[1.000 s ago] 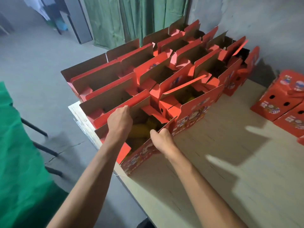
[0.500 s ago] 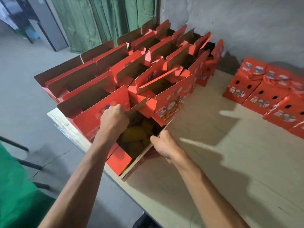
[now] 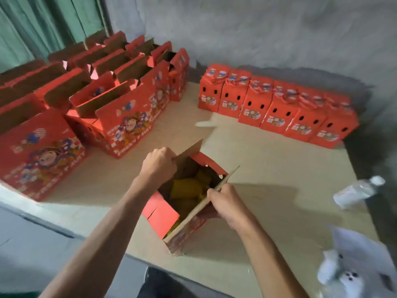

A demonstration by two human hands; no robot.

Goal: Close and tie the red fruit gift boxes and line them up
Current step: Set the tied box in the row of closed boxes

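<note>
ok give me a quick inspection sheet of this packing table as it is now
Surface: pale wooden table, bare in the middle.
Job's things: one open box with yellow fruit inside, flaps up; a cluster of open boxes at left; a row of closed boxes along the wall.
Clutter: plastic bottle lying at right; white papers at the near right corner.
Grippers: left hand grips the far flap; right hand grips the near flap.
Cables: nothing seen.
Surroundings: grey wall, green curtain.
</note>
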